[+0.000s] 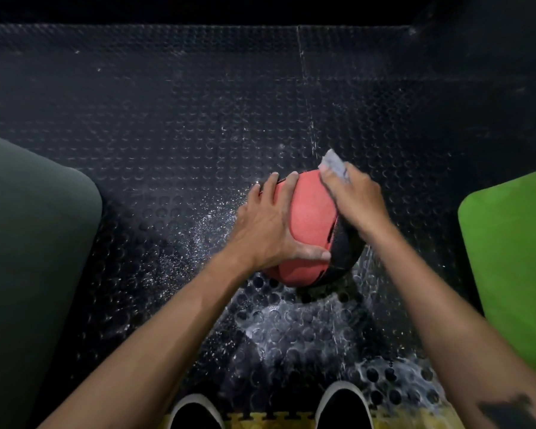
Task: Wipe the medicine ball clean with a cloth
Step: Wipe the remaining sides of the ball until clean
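A red and black medicine ball (311, 221) sits on the dark studded rubber floor in the middle of the view. My left hand (270, 224) lies spread across the ball's left side, fingers reaching over the top and thumb along the near side. My right hand (355, 196) is on the ball's upper right and presses a small grey cloth (334, 164) against it; the cloth sticks out past my fingertips. The ball's right side is hidden behind my right hand and wrist.
The studded floor (167, 134) is wet, with droplets and a shiny puddle (291, 323) just in front of the ball. A dark green padded block (28, 243) stands on the left, a bright green one (514, 258) on the right. My two black shoes (344, 407) show at the bottom edge.
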